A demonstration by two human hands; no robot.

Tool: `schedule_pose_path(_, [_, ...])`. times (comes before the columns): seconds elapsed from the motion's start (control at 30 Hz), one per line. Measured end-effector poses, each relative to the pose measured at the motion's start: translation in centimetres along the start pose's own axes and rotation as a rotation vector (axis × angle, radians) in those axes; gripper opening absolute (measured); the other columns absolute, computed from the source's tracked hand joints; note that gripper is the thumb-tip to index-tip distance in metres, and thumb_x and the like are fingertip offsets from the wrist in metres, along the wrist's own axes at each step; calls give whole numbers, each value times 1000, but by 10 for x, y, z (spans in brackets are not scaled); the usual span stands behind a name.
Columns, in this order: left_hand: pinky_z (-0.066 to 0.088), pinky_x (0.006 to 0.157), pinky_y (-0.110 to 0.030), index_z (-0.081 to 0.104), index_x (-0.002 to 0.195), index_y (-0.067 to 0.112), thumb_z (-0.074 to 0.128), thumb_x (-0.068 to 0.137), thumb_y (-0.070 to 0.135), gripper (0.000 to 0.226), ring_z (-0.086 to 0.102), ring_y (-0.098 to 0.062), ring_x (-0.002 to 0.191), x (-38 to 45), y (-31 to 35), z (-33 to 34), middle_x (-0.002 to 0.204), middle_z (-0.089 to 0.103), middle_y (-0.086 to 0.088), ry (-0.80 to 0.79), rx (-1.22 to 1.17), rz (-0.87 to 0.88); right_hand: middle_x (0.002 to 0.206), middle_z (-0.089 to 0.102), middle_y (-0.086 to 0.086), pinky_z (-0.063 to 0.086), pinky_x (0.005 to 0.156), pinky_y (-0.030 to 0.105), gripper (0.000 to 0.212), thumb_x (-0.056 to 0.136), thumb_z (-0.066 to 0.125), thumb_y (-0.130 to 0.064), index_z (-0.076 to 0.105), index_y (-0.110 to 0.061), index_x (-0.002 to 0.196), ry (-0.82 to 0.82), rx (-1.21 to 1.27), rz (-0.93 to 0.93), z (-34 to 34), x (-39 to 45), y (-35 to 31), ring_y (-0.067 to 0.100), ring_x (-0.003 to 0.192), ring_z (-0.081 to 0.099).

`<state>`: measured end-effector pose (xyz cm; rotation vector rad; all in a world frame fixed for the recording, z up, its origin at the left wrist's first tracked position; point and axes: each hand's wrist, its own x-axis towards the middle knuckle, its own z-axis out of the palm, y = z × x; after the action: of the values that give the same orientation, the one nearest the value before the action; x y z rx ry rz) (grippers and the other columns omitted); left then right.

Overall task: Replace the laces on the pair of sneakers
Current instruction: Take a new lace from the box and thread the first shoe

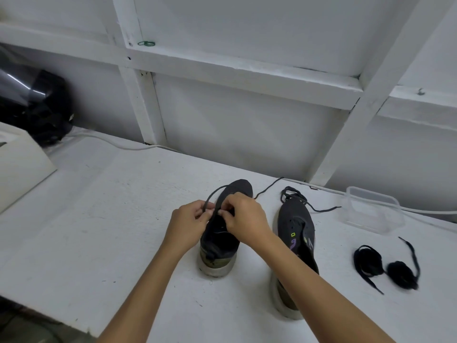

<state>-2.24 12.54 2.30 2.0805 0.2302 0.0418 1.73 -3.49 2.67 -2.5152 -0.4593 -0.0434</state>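
Observation:
Two dark sneakers stand on the white table (103, 219), toes pointing away. Over the left sneaker (218, 246), my left hand (190, 224) and my right hand (243, 216) each pinch a dark lace (214, 191) that loops up over its toe. The lace's other end trails off to the right behind my right hand. The right sneaker (295, 226) stands alone with a loose lace (296, 195) piled at its toe; my right forearm crosses its heel. Bundled black laces (385, 266) lie further right.
A clear plastic container (373, 211) sits at the back right, with a white cable (420, 211) running behind it. A white box (19, 164) and a black helmet-like object (37, 105) are at the far left. The white framed wall rises just behind the table.

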Motion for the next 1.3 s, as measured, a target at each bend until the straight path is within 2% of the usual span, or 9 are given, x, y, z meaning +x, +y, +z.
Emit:
schedule_pose_path(0.23, [45,74,-4,71,115,34,64,96,29,21,58,21,92,-9,-3,7,95,72,20,-63,-4,9,104,54,-14,48,76,29,13,88,72,-31,78,-20,93,-127,73,10,-10,-6,11,11,86,54])
schedule_pose_path(0.47, [39,68,-1,67,123,28,67,94,30,30,62,9,83,-12,3,13,94,77,11,6,101,10,116,50,-7,46,79,32,6,96,64,-24,69,-21,96,-114,36,-9,-18,-8,7,17,88,57])
schedule_pose_path(0.63, [42,72,-5,66,127,19,66,95,30,34,61,6,83,-16,5,14,104,76,6,53,73,-55,101,68,7,48,71,27,14,102,56,-20,60,-19,89,52,568,167,-74,-4,-5,11,78,61])
schedule_pose_path(0.73, [43,67,-5,66,119,20,69,93,35,30,66,-1,94,-17,15,16,105,72,9,-22,41,-93,104,77,-4,49,66,21,16,107,46,-22,53,-16,94,17,828,240,-97,-4,-8,9,82,64])
schedule_pose_path(0.9, [49,89,-28,37,144,34,72,82,53,74,59,-16,113,-21,31,32,129,60,11,-227,97,-123,100,78,4,53,86,40,20,111,37,-24,48,-16,95,-65,1083,381,-88,-2,-7,21,102,73])
schedule_pose_path(1.03, [44,102,-35,12,160,27,71,89,38,93,50,-26,132,-23,34,32,150,48,0,-192,77,-174,66,63,3,56,80,43,26,110,34,-14,45,-11,87,23,1405,353,-90,0,-14,24,71,70])
schedule_pose_path(1.13, [43,95,-27,30,155,26,71,91,31,77,54,-20,125,-25,33,28,144,53,5,-185,27,-180,54,43,-3,48,59,29,28,106,36,-13,44,-14,79,182,1625,287,-110,8,-17,13,47,44])
schedule_pose_path(1.23, [42,88,-24,43,146,33,74,89,28,65,54,-12,113,-24,31,28,129,55,15,-189,-23,-167,53,42,-3,33,47,24,21,104,44,-12,51,-14,84,243,1228,286,-120,11,-9,13,45,39])
schedule_pose_path(1.3, [41,86,-25,46,138,35,75,88,27,58,54,-10,108,-21,28,30,129,56,15,-197,-24,-160,57,48,-3,36,48,22,16,103,52,-16,62,-12,91,111,837,318,-110,5,1,12,47,43])
